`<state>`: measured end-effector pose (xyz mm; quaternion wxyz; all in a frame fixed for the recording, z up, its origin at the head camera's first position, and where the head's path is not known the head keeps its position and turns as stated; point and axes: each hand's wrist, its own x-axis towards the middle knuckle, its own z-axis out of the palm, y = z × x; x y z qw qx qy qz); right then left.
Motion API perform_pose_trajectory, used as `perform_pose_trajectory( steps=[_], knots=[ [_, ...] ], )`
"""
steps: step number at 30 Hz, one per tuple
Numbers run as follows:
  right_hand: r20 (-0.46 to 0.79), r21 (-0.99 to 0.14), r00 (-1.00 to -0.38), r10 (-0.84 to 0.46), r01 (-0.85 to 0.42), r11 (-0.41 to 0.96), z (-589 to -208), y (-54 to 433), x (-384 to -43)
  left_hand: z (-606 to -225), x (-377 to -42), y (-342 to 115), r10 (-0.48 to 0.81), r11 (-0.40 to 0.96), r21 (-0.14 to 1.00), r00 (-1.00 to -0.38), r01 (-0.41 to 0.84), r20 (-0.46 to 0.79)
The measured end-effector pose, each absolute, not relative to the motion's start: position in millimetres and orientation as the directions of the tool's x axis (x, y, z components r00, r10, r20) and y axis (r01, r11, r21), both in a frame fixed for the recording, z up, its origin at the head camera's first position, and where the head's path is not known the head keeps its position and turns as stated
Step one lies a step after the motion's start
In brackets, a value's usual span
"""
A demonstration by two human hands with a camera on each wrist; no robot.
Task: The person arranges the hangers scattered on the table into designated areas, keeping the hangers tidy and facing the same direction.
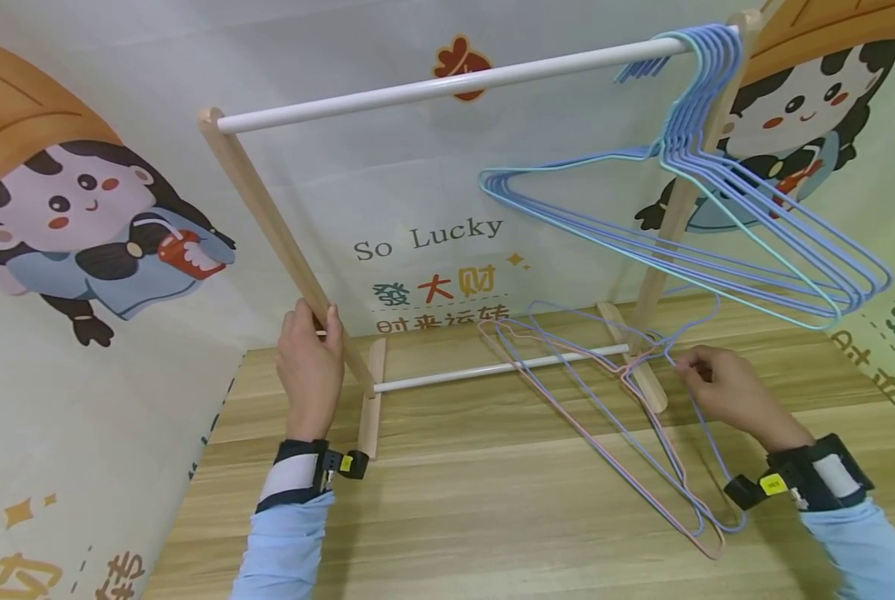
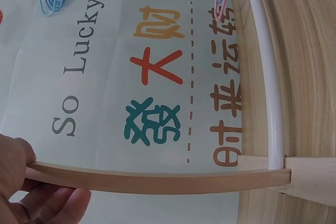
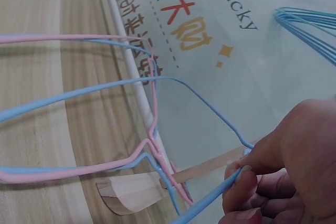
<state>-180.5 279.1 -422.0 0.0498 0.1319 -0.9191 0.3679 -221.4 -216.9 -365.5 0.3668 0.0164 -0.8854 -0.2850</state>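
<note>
My left hand (image 1: 311, 375) grips the left wooden post (image 1: 275, 217) of a clothes rack, low down. In the left wrist view, the fingers (image 2: 55, 203) wrap below the post and the thumb side lies above it. Near the rack's right foot, my right hand (image 1: 740, 396) pinches a blue hanger (image 3: 210, 195) between thumb and fingers, close to its neck. A pink hanger (image 3: 52, 38) lies with another blue hanger beside the held one, over the lower white bar (image 1: 455, 373). Several blue hangers (image 1: 702, 125) hang at the right end of the top rail (image 1: 447, 86).
The rack's wooden feet (image 1: 372, 417) stand on a wood-grain tabletop (image 1: 492, 500). Printed backdrop walls (image 1: 387, 183) with cartoon figures and lettering enclose the back and sides. The hanging hangers spread above my right hand.
</note>
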Motion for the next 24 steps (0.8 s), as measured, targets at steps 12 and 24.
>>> perform_pose_trajectory(
  steps=[12,24],
  knots=[
    [0.219,-0.662,-0.949,-0.229,-0.316,0.679,-416,282,-168,-365,-221,-218,-0.233,0.839,0.512,-0.731,0.182,0.642],
    [0.278,-0.607,-0.906,-0.321,-0.424,0.672,-408,251,-157,-366,-221,-218,-0.228,0.843,0.504,-0.724,0.188,0.652]
  ],
)
